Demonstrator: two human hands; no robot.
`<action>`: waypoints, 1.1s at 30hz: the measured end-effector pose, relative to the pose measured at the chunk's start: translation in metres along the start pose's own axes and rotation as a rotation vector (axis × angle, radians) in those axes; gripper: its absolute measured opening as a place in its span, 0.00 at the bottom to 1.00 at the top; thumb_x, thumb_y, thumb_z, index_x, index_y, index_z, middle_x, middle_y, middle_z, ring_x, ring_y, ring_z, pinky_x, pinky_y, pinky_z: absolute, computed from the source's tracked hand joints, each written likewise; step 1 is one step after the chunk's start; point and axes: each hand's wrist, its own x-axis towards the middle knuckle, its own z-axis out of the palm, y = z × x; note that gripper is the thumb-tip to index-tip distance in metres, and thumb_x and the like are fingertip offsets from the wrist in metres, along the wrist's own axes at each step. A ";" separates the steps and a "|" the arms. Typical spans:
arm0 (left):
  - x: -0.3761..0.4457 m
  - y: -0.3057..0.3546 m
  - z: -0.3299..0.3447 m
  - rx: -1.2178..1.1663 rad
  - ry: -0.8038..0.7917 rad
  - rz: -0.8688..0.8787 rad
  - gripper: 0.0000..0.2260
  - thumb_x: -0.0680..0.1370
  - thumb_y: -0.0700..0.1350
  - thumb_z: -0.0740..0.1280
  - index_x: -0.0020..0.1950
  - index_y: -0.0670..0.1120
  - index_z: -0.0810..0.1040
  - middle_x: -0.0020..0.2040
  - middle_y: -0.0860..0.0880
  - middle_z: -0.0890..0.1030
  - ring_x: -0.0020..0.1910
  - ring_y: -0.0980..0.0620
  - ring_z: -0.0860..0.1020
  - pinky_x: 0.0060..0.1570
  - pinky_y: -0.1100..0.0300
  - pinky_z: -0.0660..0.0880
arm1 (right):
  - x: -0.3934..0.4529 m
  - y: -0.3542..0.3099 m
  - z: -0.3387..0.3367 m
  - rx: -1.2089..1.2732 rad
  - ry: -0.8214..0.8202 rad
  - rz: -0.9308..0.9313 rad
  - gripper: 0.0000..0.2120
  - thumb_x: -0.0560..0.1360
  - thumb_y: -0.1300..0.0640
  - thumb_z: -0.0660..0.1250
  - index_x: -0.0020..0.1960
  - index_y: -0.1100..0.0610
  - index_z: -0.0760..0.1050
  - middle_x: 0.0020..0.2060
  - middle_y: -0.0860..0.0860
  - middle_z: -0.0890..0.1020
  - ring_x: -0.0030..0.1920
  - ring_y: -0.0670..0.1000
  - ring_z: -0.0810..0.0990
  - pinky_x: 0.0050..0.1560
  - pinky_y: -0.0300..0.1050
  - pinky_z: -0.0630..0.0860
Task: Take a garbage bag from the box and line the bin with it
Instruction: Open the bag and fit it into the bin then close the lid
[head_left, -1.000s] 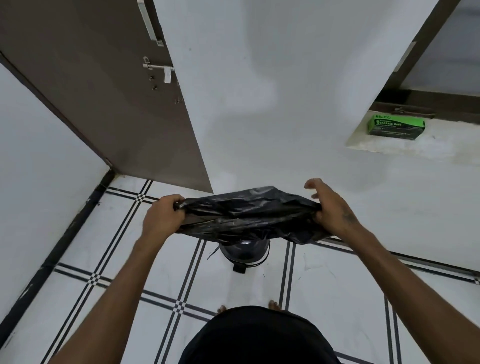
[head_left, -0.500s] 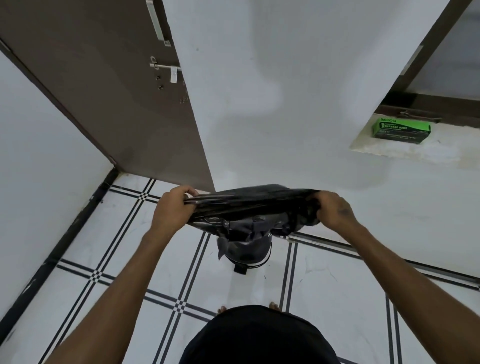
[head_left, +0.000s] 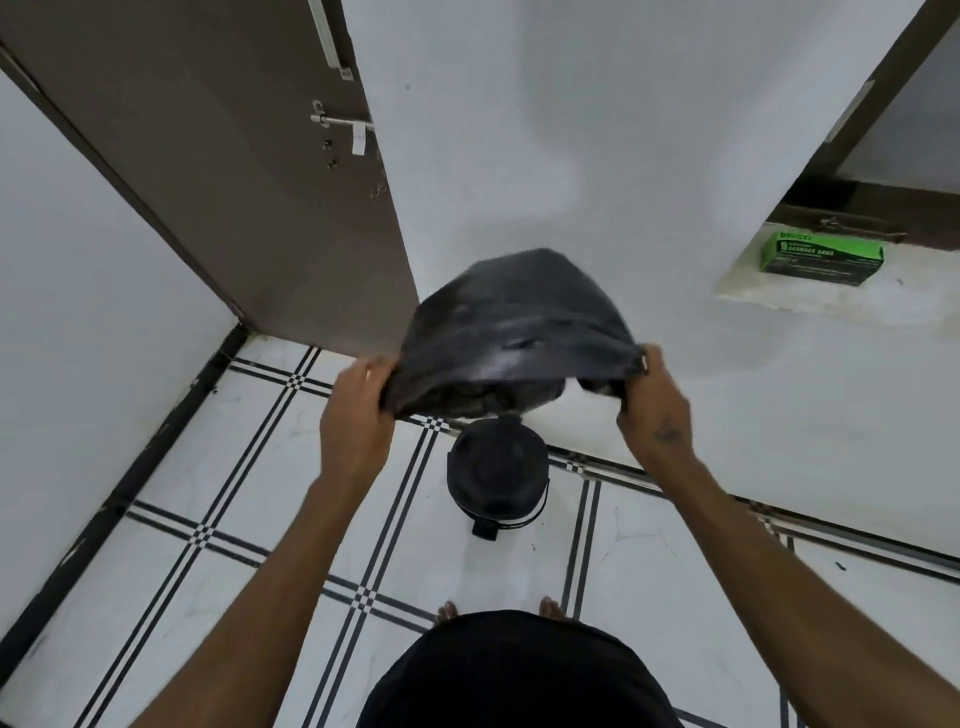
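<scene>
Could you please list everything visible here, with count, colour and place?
garbage bag: one, black, billowed in the air above the bin, held at both ends
bin: one, black, on the tiled floor by the wall, lid closed
box of garbage bags: one, green, on the ledge at right
door: one, brown, open, at left
left hand: gripping the bag's left end
right hand: gripping the bag's right end
</scene>
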 end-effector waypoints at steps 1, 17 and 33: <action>-0.014 -0.021 0.011 0.156 -0.173 -0.063 0.20 0.76 0.35 0.61 0.65 0.49 0.77 0.57 0.46 0.79 0.55 0.43 0.79 0.51 0.49 0.78 | -0.010 0.017 0.013 -0.184 -0.210 -0.026 0.18 0.74 0.61 0.62 0.64 0.54 0.67 0.48 0.55 0.76 0.43 0.61 0.80 0.40 0.50 0.72; -0.025 -0.059 0.009 -0.230 -0.302 -0.322 0.16 0.73 0.30 0.65 0.44 0.52 0.70 0.44 0.51 0.83 0.42 0.51 0.83 0.40 0.55 0.79 | -0.019 0.006 0.044 -0.089 -0.381 0.147 0.13 0.73 0.63 0.63 0.56 0.62 0.76 0.56 0.60 0.80 0.56 0.63 0.80 0.50 0.50 0.75; -0.042 -0.137 -0.025 -0.183 -0.060 -0.540 0.08 0.71 0.33 0.68 0.39 0.45 0.75 0.40 0.50 0.81 0.36 0.48 0.79 0.35 0.59 0.71 | -0.062 -0.010 0.069 -0.081 -0.187 0.209 0.20 0.70 0.70 0.61 0.52 0.53 0.82 0.55 0.51 0.82 0.54 0.57 0.81 0.53 0.46 0.75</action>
